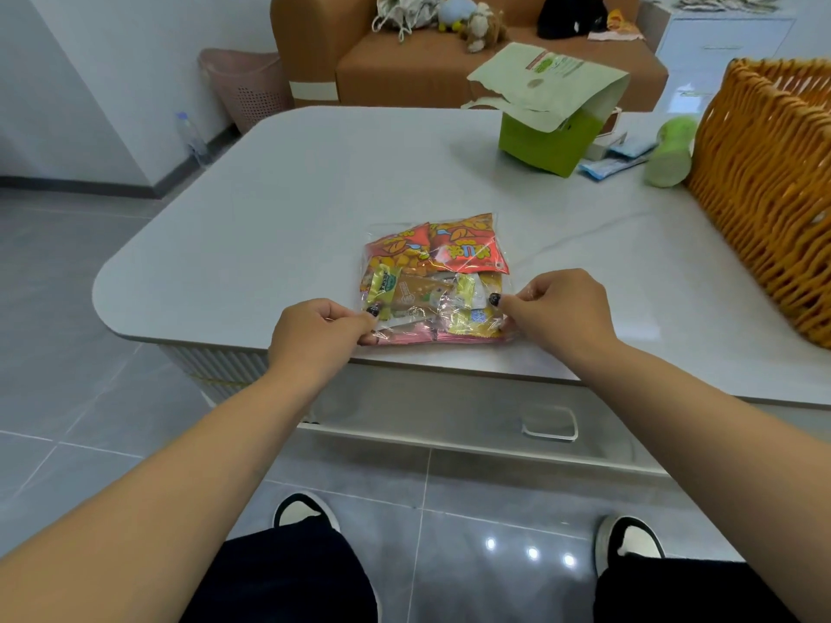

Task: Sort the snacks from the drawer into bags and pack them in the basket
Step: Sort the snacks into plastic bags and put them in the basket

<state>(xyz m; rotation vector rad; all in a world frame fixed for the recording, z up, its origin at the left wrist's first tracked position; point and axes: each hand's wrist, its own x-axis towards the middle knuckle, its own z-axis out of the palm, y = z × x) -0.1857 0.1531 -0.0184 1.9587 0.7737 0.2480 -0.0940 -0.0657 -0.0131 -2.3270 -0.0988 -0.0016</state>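
Right now I'm pinching the near edge of the clear bag (434, 281) of snacks with my left hand (317, 337) and right hand (555, 310), flat at the table (270, 195) edge. I'm risking packets spilling if the mouth isn't sealed before lifting toward the basket (764, 182).

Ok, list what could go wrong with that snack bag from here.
1. The clear bag lies right at the table's near edge; a tug could slide it off onto the floor.
2. Both hands, left and right, pinch only the open end, so a lift with a loose grip might spill the packets.
3. The bag looks full; packets near the opening may stop it closing.
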